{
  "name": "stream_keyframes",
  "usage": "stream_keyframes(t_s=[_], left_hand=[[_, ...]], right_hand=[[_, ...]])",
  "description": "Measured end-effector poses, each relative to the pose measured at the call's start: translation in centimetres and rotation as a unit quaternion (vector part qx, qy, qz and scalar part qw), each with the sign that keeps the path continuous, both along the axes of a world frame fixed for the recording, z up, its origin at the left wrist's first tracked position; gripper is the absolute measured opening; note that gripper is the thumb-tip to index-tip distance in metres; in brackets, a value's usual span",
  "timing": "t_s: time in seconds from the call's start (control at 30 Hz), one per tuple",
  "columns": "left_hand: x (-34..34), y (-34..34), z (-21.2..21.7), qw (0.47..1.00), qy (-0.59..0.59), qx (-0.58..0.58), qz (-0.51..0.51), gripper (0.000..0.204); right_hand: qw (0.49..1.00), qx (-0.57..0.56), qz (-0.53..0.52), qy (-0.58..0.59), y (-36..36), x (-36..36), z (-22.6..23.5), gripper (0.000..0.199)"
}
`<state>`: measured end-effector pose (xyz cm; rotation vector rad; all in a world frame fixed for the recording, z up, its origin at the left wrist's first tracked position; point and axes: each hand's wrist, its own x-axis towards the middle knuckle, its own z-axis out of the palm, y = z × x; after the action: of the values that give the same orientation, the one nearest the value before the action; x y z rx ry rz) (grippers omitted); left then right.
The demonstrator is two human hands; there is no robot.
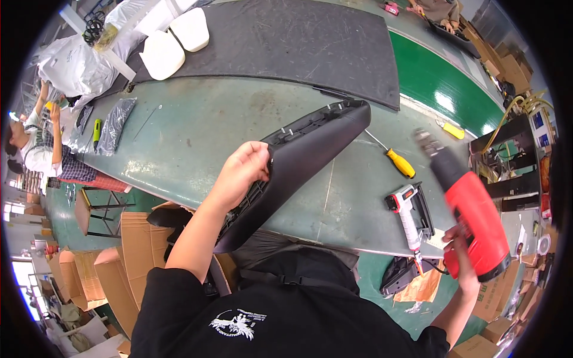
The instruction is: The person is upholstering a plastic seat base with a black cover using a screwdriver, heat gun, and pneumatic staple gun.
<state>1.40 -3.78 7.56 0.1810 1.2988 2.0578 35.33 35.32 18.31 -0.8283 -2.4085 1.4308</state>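
Observation:
My left hand (245, 173) grips the edge of a long black motorcycle seat (322, 143), fingers curled over its rim. The seat lies tilted on its side at the near edge of the green table, its ribbed plastic underside facing left and away. Raised at the right, my right hand (462, 256) is wrapped round the handle of a red heat gun (477, 221). The heat gun's metal nozzle, blurred by motion, points up and away from the seat. Between the seat and the heat gun lie a yellow-handled screwdriver (400, 162) and a white-and-red staple gun (406, 221).
A dark mat (286, 42) covers the table's far side, with two white pads (179, 43) at its left. A yellow cutter (452, 129) lies far right; a green-yellow tool (96, 132) lies left. Cardboard boxes (140, 244) stand below. Other people work at far left and far right.

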Motion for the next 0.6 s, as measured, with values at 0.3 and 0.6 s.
stream_keyframes(t_s=[0.3,0.6], left_hand=[[9.3,0.5,-0.5,0.685,0.604,-0.406,0.028,0.023],[6.3,-1.1,-0.5,0.675,0.582,-0.433,0.131,0.023]], right_hand=[[0.913,0.250,0.323,-0.014,-6.5,-3.8,2.4,0.023],[0.809,0.300,0.495,0.102,-14.3,-19.3,-3.0,0.030]])
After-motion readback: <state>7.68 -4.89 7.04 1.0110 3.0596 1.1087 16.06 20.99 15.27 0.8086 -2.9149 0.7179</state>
